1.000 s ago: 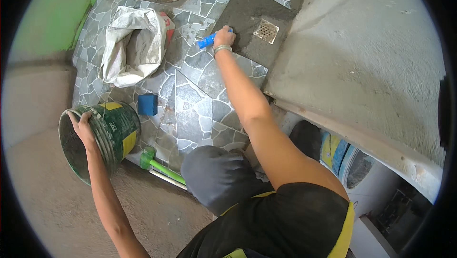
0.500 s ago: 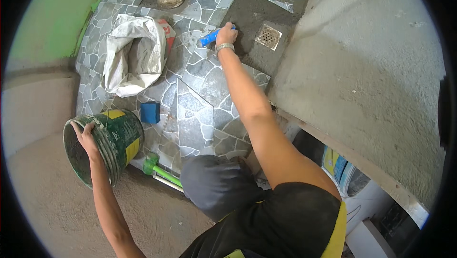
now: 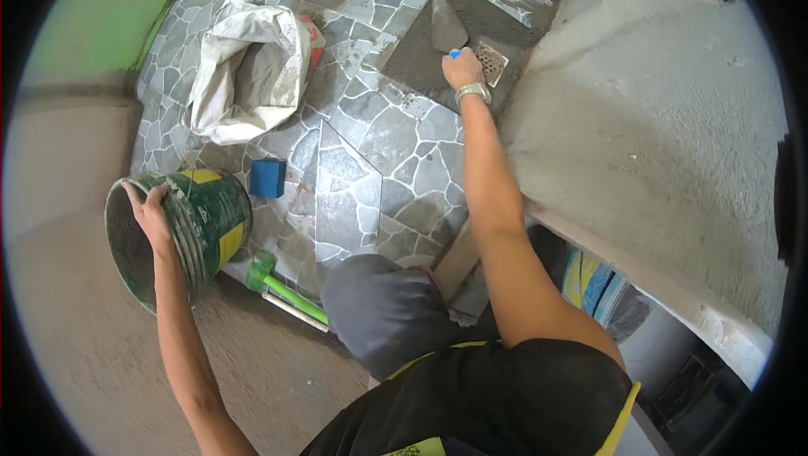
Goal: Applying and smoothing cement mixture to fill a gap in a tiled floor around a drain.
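The right hand [image 3: 464, 71] has its grip wrapped around the blue handle [image 3: 455, 54] of the trowel [image 3: 449, 27]; the blade's long axis runs forward and slightly left, over grey mortar [image 3: 412, 56]. The left hand [image 3: 150, 216], well apart, clasps the tilted bucket's [image 3: 206, 225] rim.

Green bucket [image 3: 195, 237]: pale marks [image 3: 200, 222] beside yellow panels [image 3: 230, 241], not legible.
White sack [image 3: 217, 77]: red printing [image 3: 315, 42] on the right side, turned too far away to read.
Black shirt [image 3: 480, 401]: dark marks on a yellow patch [image 3: 421, 447], perhaps lettering, unreadable.
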`<state>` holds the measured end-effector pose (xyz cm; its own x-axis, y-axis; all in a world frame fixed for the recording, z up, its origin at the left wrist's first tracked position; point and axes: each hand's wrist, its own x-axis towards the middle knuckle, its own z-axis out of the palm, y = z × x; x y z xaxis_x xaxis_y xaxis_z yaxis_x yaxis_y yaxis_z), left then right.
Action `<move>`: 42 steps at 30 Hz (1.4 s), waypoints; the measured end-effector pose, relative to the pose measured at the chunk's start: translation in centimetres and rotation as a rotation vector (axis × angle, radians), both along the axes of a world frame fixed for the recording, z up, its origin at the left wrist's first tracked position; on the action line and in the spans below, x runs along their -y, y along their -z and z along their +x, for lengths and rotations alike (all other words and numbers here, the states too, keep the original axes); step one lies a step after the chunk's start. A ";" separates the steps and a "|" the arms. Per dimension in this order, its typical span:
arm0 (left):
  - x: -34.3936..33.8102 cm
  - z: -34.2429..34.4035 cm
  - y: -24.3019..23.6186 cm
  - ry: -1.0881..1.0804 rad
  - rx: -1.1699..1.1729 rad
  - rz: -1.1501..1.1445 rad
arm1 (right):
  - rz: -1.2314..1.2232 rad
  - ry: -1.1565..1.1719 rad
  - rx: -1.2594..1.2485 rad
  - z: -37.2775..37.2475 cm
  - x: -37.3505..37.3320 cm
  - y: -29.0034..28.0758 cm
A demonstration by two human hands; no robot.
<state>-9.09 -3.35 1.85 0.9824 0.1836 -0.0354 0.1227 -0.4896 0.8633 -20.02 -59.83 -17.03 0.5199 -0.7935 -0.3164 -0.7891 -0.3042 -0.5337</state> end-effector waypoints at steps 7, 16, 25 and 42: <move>-0.1 -0.2 0.1 0.009 0.075 0.013 | -0.017 -0.180 -0.195 0.6 -1.2 -0.4; -1.0 0.3 0.9 0.011 0.047 -0.030 | -0.157 -0.019 -0.244 2.4 4.0 -2.1; -0.4 0.1 0.7 -0.005 0.075 -0.048 | -0.106 -0.050 -0.240 2.2 3.3 -2.4; 0.9 -0.5 -0.5 -0.017 0.066 0.033 | 0.048 0.040 0.039 4.7 5.9 -1.5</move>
<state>-9.56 -4.28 2.36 0.9792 0.2000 0.0355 0.0745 -0.5161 0.8533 -15.34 -65.71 -15.51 0.5009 -0.7982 -0.3345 -0.7782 -0.2463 -0.5777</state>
